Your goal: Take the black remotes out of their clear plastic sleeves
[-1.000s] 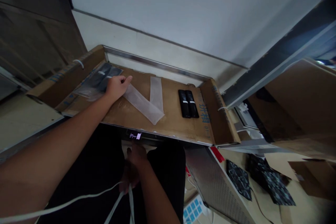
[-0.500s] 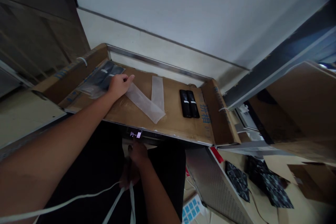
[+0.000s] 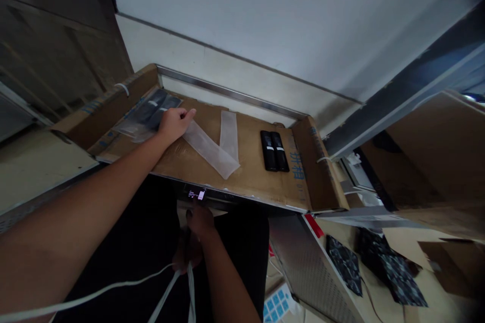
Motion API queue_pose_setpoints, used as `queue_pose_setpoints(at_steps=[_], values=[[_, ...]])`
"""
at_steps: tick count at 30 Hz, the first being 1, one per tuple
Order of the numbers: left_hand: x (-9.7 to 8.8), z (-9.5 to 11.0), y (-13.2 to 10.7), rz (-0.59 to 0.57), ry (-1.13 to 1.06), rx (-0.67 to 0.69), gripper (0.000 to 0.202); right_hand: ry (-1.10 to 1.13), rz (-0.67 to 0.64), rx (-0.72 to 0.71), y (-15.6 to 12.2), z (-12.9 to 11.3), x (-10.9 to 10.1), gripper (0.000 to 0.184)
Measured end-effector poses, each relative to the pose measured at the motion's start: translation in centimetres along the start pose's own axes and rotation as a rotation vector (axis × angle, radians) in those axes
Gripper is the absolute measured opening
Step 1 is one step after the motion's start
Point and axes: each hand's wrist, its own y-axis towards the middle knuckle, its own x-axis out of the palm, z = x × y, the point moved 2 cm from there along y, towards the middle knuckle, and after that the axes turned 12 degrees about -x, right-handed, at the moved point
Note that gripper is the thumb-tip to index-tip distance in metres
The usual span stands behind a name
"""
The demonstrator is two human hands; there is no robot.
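Your right hand (image 3: 193,242) is closed around white cord (image 3: 113,290) below the edge of the cardboard tray (image 3: 250,181). Your left hand (image 3: 174,125) lies open on a clear bag (image 3: 132,128) of black remotes (image 3: 157,108). Translucent strips (image 3: 206,146) lie just beside it, and paired remotes (image 3: 273,150) sit well apart on the tray

The only camera rode on the person's head, tipped forward and down, looking from close above along the left forearm (image 3: 94,176) into a shallow cardboard tray (image 3: 250,181), with a white wall (image 3: 265,25) filling the top of the frame and the tray's nearer edge crossing just below centre
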Motion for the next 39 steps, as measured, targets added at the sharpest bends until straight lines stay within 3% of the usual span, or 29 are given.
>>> queue_pose_setpoints(at_steps=[18, 26, 35, 39], values=[[0.0, 0.0, -0.1, 0.004, -0.015, 0.029, 0.049, -0.013, -0.003, 0.052, 0.1, 0.1, -0.3, 0.064], [-0.1, 0.1, 0.0, -0.007, 0.008, 0.008, 0.049, 0.045, 0.051, -0.115, 0.9, -1.2, 1.7, 0.057], [-0.1, 0.1, -0.2, -0.003, -0.02, 0.019, 0.049, 0.007, 0.016, 0.027, -0.3, 0.3, 0.7, 0.066], [-0.1, 0.1, -0.1, -0.006, -0.018, 0.043, 0.048, 0.033, 0.041, -0.004, 0.3, 0.5, 1.4, 0.06]])
